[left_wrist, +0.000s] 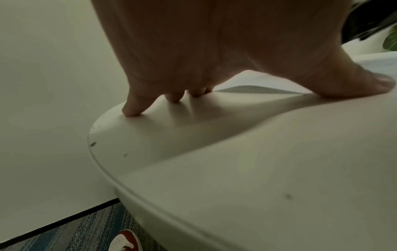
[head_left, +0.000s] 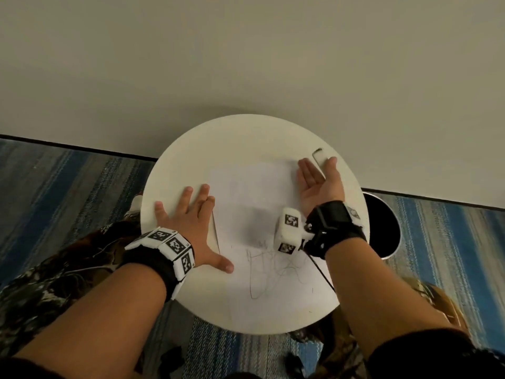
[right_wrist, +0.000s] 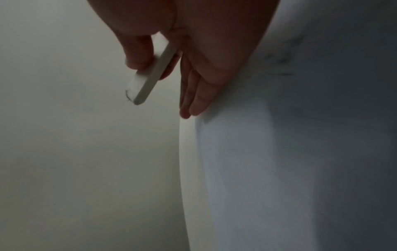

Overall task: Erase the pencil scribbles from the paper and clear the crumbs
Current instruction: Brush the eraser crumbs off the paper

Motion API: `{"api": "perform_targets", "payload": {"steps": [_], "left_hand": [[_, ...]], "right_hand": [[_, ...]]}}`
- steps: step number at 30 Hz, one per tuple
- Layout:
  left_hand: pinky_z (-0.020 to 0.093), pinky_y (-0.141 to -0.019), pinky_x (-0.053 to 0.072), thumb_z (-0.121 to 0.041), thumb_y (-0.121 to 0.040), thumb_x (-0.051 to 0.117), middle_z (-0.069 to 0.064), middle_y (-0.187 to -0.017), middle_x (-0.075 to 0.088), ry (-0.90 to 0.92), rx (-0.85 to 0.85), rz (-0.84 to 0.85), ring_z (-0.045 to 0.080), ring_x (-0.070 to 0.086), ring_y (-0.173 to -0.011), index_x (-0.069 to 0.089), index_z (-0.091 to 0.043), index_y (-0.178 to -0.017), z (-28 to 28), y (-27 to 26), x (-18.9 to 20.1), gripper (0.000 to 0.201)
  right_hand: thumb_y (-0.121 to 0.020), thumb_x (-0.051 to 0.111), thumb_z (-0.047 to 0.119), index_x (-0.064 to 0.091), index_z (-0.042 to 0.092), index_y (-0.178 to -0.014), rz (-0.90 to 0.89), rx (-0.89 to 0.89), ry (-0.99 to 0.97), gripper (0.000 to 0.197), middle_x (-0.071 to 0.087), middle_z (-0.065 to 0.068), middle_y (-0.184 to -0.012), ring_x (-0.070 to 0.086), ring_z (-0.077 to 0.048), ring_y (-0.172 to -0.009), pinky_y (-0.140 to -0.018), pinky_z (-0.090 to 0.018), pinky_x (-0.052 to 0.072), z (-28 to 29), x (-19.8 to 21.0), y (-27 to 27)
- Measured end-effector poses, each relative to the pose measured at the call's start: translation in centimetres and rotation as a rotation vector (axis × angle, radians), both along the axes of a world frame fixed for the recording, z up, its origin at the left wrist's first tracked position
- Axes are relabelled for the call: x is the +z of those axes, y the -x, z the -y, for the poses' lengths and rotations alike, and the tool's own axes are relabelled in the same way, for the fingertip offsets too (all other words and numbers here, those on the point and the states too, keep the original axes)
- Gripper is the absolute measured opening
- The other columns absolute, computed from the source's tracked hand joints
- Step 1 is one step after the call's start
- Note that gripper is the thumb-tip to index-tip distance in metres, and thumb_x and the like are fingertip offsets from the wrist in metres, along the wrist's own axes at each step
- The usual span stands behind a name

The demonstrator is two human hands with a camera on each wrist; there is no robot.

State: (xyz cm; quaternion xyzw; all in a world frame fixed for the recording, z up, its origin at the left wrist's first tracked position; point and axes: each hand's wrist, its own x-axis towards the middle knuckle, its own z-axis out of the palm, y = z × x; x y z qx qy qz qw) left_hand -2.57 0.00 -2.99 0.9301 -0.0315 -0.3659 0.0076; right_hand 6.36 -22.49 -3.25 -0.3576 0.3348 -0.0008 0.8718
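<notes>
Left hand [head_left: 191, 214] flat near the tabletop's [head_left: 246, 132] left edge, fingers spread, thumb pressing the paper's [head_left: 246, 187] left margin. Pencil scribbles [head_left: 270, 269] dark on the paper's near half, toward the tabletop's near edge. Right hand [head_left: 319, 181] edge-down at the paper's far right corner, thumb and forefinger pinching a white eraser [right_wrist: 148, 79], other fingers straight.

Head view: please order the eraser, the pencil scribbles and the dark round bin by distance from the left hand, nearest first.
From the left hand, which lies flat at the paper's left edge:
1. Pencil scribbles, near part of the paper, right of the thumb.
2. Eraser, far right of the table, held by the right hand.
3. Dark round bin, on the floor beyond the table's right rim.
</notes>
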Motion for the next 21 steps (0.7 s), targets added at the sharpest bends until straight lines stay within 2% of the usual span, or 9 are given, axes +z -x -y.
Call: {"api": "perform_targets", "payload": {"steps": [4, 6, 8, 11, 12, 14, 16, 18, 21], "left_hand": [[0.067, -0.112, -0.001, -0.091, -0.048, 0.059, -0.008, -0.149, -0.043, 0.008, 0.008, 0.003, 0.023, -0.032, -0.141, -0.022, -0.021, -0.149, 0.0, 0.2, -0.3, 0.148], [0.068, -0.111, -0.001, -0.091, -0.048, 0.059, -0.007, -0.149, -0.043, 0.011, 0.009, 0.008, 0.023, -0.032, -0.141, -0.022, -0.02, -0.15, -0.1, 0.2, -0.3, 0.148], [0.068, -0.111, -0.001, -0.091, -0.047, 0.059, -0.007, -0.15, -0.042, 0.012, 0.008, 0.015, 0.023, -0.032, -0.141, -0.021, -0.02, -0.15, 0.0, 0.2, -0.2, 0.148], [0.068, -0.111, -0.001, -0.091, -0.049, 0.059, -0.007, -0.15, -0.042, 0.006, 0.0, 0.013, 0.023, -0.032, -0.142, -0.022, -0.02, -0.15, 0.0, 0.2, -0.1, 0.148], [0.067, -0.112, -0.001, -0.091, -0.049, 0.059, -0.007, -0.149, -0.043, 0.007, -0.001, 0.013, 0.023, -0.032, -0.141, -0.022, -0.02, -0.149, 0.1, 0.1, -0.1, 0.148], [0.067, -0.112, -0.001, -0.091, -0.048, 0.059, -0.008, -0.149, -0.043, 0.007, 0.004, 0.012, 0.023, -0.032, -0.141, -0.022, -0.02, -0.149, 0.0, 0.1, -0.1, 0.148], [0.067, -0.111, -0.001, -0.091, -0.049, 0.059, -0.007, -0.149, -0.043, 0.006, 0.008, 0.007, 0.023, -0.032, -0.141, -0.022, -0.02, -0.149, 0.0, 0.1, -0.2, 0.147], [0.067, -0.111, -0.001, -0.09, -0.049, 0.06, -0.007, -0.15, -0.042, 0.006, 0.007, 0.007, 0.023, -0.032, -0.142, -0.022, -0.02, -0.149, 0.0, 0.2, -0.3, 0.147], [0.067, -0.111, -0.001, -0.09, -0.048, 0.059, -0.007, -0.15, -0.042, 0.012, 0.006, 0.018, 0.023, -0.032, -0.142, -0.022, -0.02, -0.149, -0.1, 0.2, -0.4, 0.148]], "right_hand": [[-0.101, 0.045, 0.03, 0.052, 0.011, -0.099, -0.056, 0.431, -0.041, 0.021, 0.071, -0.02, -0.094, 0.072, -0.025, -0.082, -0.079, -0.033, 0.06, -4.7, -0.7, 7.8], [-0.101, 0.045, 0.028, 0.052, 0.012, -0.095, -0.057, 0.433, -0.005, 0.019, 0.072, -0.021, -0.093, 0.073, -0.027, -0.082, -0.079, -0.034, 0.06, -3.7, -1.0, 8.3], [-0.101, 0.045, 0.03, 0.053, 0.009, -0.104, -0.038, 0.267, -0.006, 0.023, 0.074, -0.02, -0.087, 0.075, -0.026, -0.075, -0.069, -0.032, 0.063, -0.6, -1.3, 6.0], [-0.101, 0.046, 0.035, 0.043, 0.002, -0.139, -0.037, 0.029, 0.05, 0.05, 0.068, -0.021, -0.112, 0.071, -0.024, -0.083, -0.069, -0.032, 0.061, 3.2, -0.4, 2.6], [-0.101, 0.046, 0.035, 0.041, 0.004, -0.142, -0.024, 0.005, 0.053, 0.052, 0.064, -0.021, -0.121, 0.069, -0.024, -0.086, -0.07, -0.032, 0.059, 3.2, 0.0, 2.6], [-0.101, 0.045, 0.034, 0.04, 0.003, -0.142, 0.007, 0.117, -0.001, 0.052, 0.066, -0.019, -0.118, 0.071, -0.023, -0.086, -0.071, -0.031, 0.059, 1.2, 0.4, 4.1], [-0.101, 0.044, 0.033, 0.046, 0.003, -0.129, -0.017, 0.363, -0.06, 0.041, 0.071, -0.02, -0.103, 0.075, -0.024, -0.081, -0.07, -0.031, 0.063, -1.7, 0.0, 7.0], [-0.101, 0.045, 0.028, 0.05, 0.008, -0.103, -0.035, 0.571, -0.054, 0.021, 0.073, -0.022, -0.094, 0.075, -0.027, -0.08, -0.076, -0.035, 0.063, -3.1, -0.6, 8.9], [-0.102, 0.042, 0.028, 0.05, 0.01, -0.095, -0.041, 0.465, -0.006, 0.021, 0.074, -0.021, -0.088, 0.076, -0.026, -0.076, -0.075, -0.034, 0.061, -0.9, -1.1, 7.2]]}}
